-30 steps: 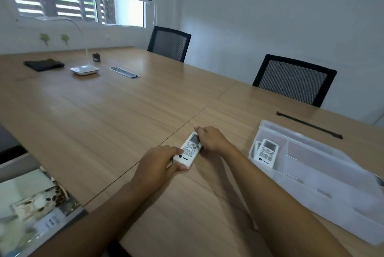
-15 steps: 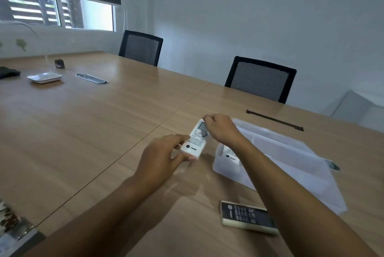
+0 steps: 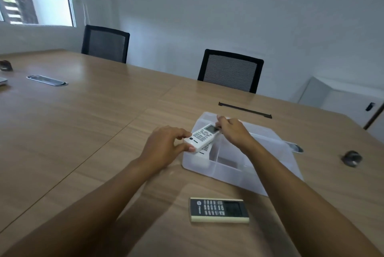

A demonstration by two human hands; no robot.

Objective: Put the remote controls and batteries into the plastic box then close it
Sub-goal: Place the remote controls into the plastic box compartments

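Both hands hold a white remote control (image 3: 202,136) over the left end of the clear plastic box (image 3: 241,168). My left hand (image 3: 164,147) grips its near end and my right hand (image 3: 233,132) grips its far end, by the display. Under it, a second white remote (image 3: 205,149) lies inside the box's left compartment, mostly hidden. A dark-faced remote with a cream edge (image 3: 219,210) lies flat on the wooden table (image 3: 83,123) in front of the box. I see no batteries that I can make out.
Two black mesh chairs (image 3: 230,71) stand at the table's far side. A black strip (image 3: 245,110) lies behind the box. A small dark round object (image 3: 352,158) and a grey oval object (image 3: 295,146) sit to the box's right. A metal cable grommet (image 3: 47,80) is at far left.
Both hands have lifted the white remote from the table and carried it right, over the box's left compartment. The view has swung right, bringing the dark remote into sight.
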